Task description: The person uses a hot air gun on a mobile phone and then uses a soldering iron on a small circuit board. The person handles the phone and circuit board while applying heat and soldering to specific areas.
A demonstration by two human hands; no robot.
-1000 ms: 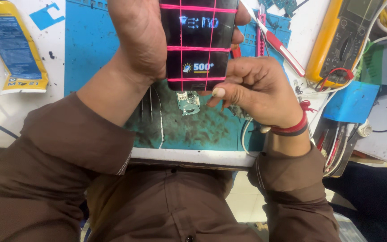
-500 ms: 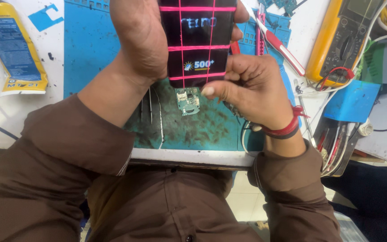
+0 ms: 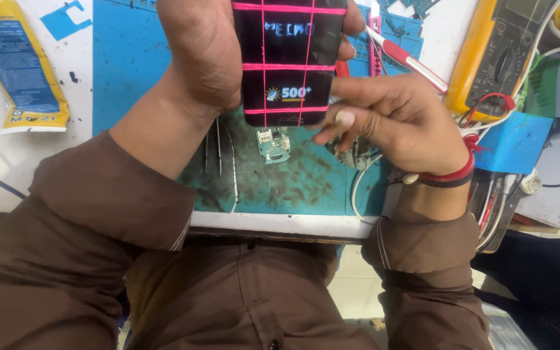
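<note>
My left hand [image 3: 202,52] grips a black smartphone [image 3: 288,58] from its left side, holding it above the blue work mat [image 3: 131,58]. The phone's screen is lit and pink rubber bands are wound around it, crossing in a grid. My right hand [image 3: 396,123] is at the phone's lower right corner, fingers curled, thumb and fingertip close to its edge; it holds nothing that I can see. A small green circuit board [image 3: 273,144] lies on the mat just below the phone.
Tweezers [image 3: 218,155] lie on the mat left of the board. A yellow multimeter [image 3: 497,58] with red leads stands at the right, beside a red-handled tool [image 3: 409,61], loose cables [image 3: 494,207] and a blue card [image 3: 510,144]. A yellow-and-blue glue tube [image 3: 24,71] lies at far left.
The phone has shifted up and away a little. My right hand has drawn back to the right from the phone's bottom edge, uncovering the small board.
</note>
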